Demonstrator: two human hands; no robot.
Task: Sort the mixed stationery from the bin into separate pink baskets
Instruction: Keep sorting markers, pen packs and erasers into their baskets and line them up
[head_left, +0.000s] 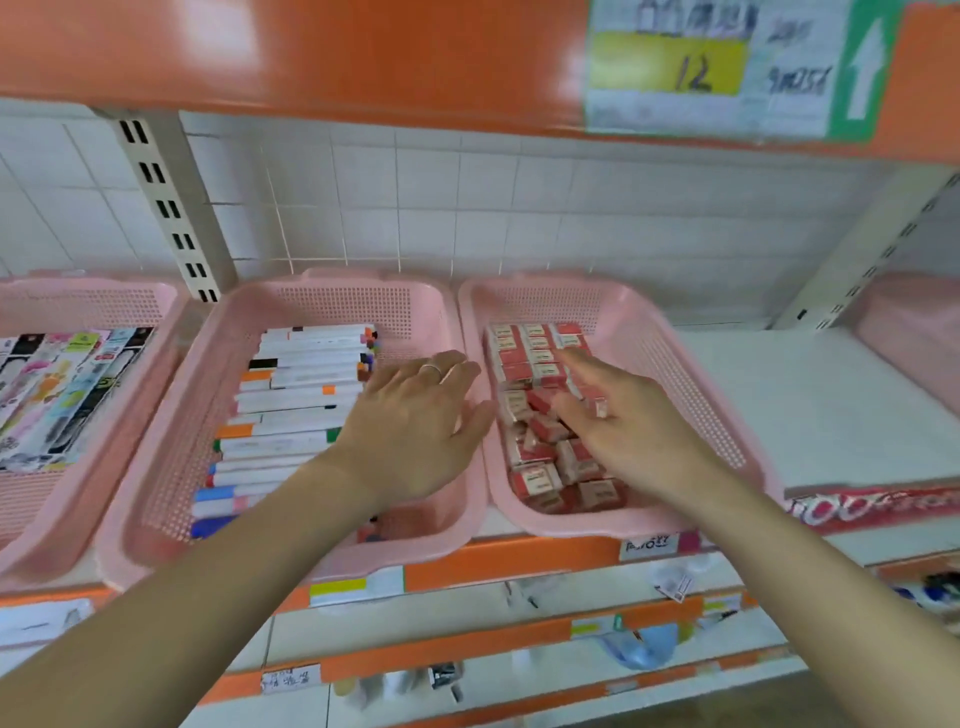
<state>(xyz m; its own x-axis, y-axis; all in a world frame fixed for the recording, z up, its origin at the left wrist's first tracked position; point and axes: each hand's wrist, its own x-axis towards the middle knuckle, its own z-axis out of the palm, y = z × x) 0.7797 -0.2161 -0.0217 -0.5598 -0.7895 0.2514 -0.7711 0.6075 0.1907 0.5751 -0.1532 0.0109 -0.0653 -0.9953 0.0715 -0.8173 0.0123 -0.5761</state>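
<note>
At the right basket's (675, 364) middle, red boxes (535, 358) being tidied
Right hand (634, 421) lies over them, fingers loosely spread, any pinch unclear; left hand (415, 415) flat, fingers together, at the pen basket's (332, 291) right rim. Better to nudge loose boxes toward the neat back rows. Twenty-odd boxes, some fifteen pens (301, 400), three baskets plain

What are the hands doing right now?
Left hand: open, over the pink mesh plastic basket of white markers.
Right hand: among small red rectangular boxes; grip cannot be told.
</note>
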